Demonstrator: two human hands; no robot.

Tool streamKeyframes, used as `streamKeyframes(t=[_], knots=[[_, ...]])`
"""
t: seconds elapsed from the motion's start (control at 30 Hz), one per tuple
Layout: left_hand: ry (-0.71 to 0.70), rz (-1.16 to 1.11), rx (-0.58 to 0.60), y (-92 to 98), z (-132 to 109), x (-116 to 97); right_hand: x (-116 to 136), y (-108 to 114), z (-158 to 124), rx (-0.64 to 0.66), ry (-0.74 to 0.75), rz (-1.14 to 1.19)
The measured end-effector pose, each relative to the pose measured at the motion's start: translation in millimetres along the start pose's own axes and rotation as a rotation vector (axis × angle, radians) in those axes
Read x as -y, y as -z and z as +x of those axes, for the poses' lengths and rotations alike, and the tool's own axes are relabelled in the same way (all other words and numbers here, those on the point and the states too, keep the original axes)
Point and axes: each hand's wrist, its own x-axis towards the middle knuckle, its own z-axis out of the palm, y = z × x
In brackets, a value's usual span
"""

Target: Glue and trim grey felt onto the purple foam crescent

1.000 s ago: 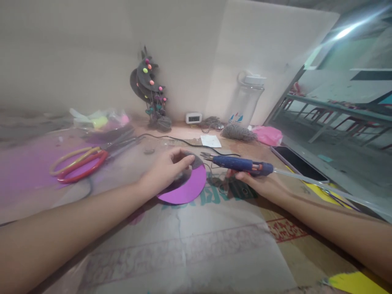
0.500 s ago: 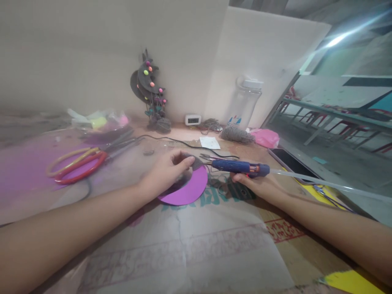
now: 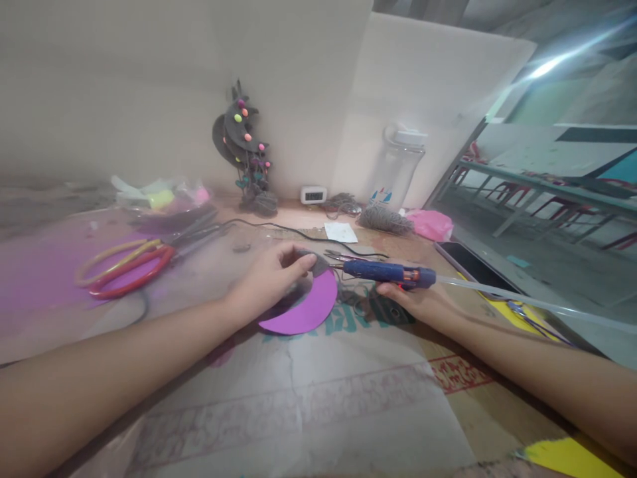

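Pinched between the thumb and fingers of my left hand (image 3: 279, 272) is a purple crescent (image 3: 311, 309), its upper end covered by grey yarn or cloth (image 3: 319, 264). My right hand (image 3: 411, 302) grips a blue glue gun (image 3: 381, 270) by its handle. The gun lies level, its nozzle at the edge of the grey part; whether it touches, I cannot tell. A long clear glue stick (image 3: 497, 292) sticks out of its back end. Behind the nozzle lies a small pointed metal tool (image 3: 336, 255), partly hidden.
Scissors (image 3: 132, 269) with red and yellow handles lie at left. A grey moon ornament (image 3: 239, 133) stands against the back board. Behind my hands are a small clock (image 3: 313, 195), a clear bottle (image 3: 398, 169) and grey yarn (image 3: 385, 219). A phone (image 3: 475, 269) lies at right.
The glue gun has shifted very slightly left. The crescent's lower tip has turned a little; my left hand keeps its hold in the same place.
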Motion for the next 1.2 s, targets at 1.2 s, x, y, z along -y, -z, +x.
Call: streamKeyframes(t=[1.2], knots=[[0.035,0.043,0.001,0.3,-4.1,-3.2,-2.3,-3.1,-0.9,-0.013,-0.035,-0.004]])
